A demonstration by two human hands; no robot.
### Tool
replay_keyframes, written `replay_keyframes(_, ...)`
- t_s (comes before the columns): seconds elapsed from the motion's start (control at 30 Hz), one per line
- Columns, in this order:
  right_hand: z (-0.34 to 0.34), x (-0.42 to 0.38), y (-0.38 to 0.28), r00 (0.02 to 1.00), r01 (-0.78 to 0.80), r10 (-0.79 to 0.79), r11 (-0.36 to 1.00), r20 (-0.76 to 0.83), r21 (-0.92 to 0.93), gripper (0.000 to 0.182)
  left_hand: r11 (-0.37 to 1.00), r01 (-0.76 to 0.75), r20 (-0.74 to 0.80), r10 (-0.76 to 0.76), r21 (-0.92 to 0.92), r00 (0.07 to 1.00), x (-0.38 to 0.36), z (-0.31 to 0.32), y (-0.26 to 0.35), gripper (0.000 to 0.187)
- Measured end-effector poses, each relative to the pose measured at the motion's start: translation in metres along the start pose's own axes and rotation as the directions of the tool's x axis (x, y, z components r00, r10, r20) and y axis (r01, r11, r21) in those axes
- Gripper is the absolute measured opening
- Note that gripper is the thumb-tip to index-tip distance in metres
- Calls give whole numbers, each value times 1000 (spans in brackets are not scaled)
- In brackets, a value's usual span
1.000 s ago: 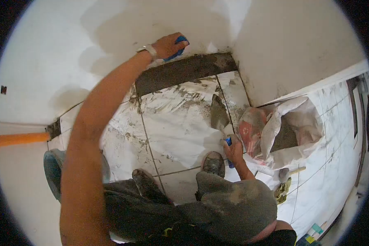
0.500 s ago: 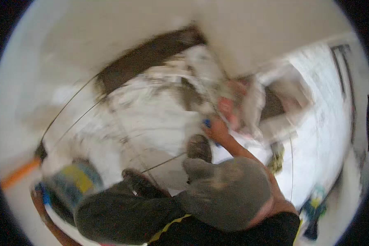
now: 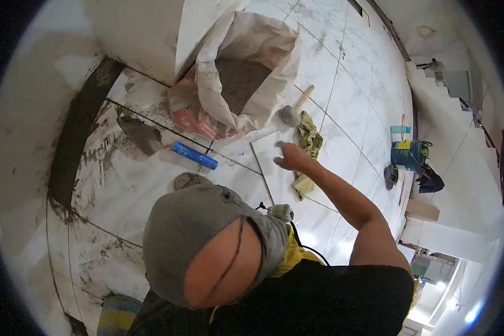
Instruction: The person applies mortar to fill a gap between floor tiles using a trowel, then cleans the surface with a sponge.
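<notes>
Your right hand (image 3: 290, 157) reaches out at full arm's length, fingers loosely curled and holding nothing, over a loose tile (image 3: 277, 168) on the floor. A rag (image 3: 308, 140) lies just beside it, a mallet (image 3: 294, 111) beyond. The trowel (image 3: 162, 144) lies released, well apart, near the sack (image 3: 241, 73). Your left hand is out of sight.

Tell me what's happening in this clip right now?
A person crouches on a smeared tile floor. Their right hand reaches over a loose white tile near a yellow rag and a mallet. The hand appears empty. A trowel with a blue handle lies on the floor beside an open sack of grey mix. The left hand is not visible.
</notes>
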State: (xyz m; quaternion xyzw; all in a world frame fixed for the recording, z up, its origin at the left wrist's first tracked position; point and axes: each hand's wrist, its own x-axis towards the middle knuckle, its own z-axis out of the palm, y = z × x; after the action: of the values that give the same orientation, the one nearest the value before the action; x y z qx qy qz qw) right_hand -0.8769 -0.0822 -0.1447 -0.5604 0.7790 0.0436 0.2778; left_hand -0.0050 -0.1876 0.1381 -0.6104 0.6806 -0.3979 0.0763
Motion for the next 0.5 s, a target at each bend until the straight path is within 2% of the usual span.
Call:
replay_keyframes(0.03,-8,-15,-3,968,-217,227,971,103,-98,70,982,-96,7,99,-164,995,19,20,15,43)
replay_keyframes(0.07,20,-23,20,955,-275,277,961,105,-33,89,931,-183,0,193,-317,981,34,37,35,36)
replay_keyframes(0.1,41,-31,17,944,-317,317,948,98,-9,96,935,-179,0,188,-305,982,50,41,66,36)
replay_keyframes(0.13,59,-38,16,930,-360,357,933,90,14,104,806,-40,298,264,-590,917,65,47,106,45)
replay_keyframes(0.17,61,-40,1,933,-352,349,936,87,17,104,616,193,519,407,-763,752,80,52,143,82)
replay_keyframes(0.2,56,-44,-30,899,-435,436,900,31,-31,110,519,296,571,520,-802,635,97,51,171,82)
replay_keyframes(0.23,55,-50,-48,854,-520,520,851,-32,-73,117,504,73,455,696,-860,556,116,57,191,80)
replay_keyframes(0.27,59,-55,-49,851,-524,523,849,-38,-67,117,533,42,492,744,-845,451,138,47,217,72)
replay_keyframes(0.3,63,-56,-47,854,-519,515,854,-69,-48,120,522,47,488,757,-852,434,147,65,237,66)
replay_keyframes(0.33,67,-52,-47,864,-498,493,866,-102,-34,124,452,66,435,794,-889,425,157,88,253,65)
replay_keyframes(0.37,78,-53,-34,896,-418,418,908,-147,30,127,524,-88,423,765,-847,486,160,115,269,62)
replay_keyframes(0.4,88,-51,-14,931,-301,310,950,-190,78,130,507,-67,409,760,-859,505,175,108,290,57)
replay_keyframes(0.43,91,-44,-3,911,-390,400,914,-95,110,128,368,-144,207,758,-919,619,179,113,309,52)
replay_keyframes(0.5,82,-51,-14,933,-286,272,958,-234,-28,109,212,-100,82,708,-972,701,179,107,340,46)
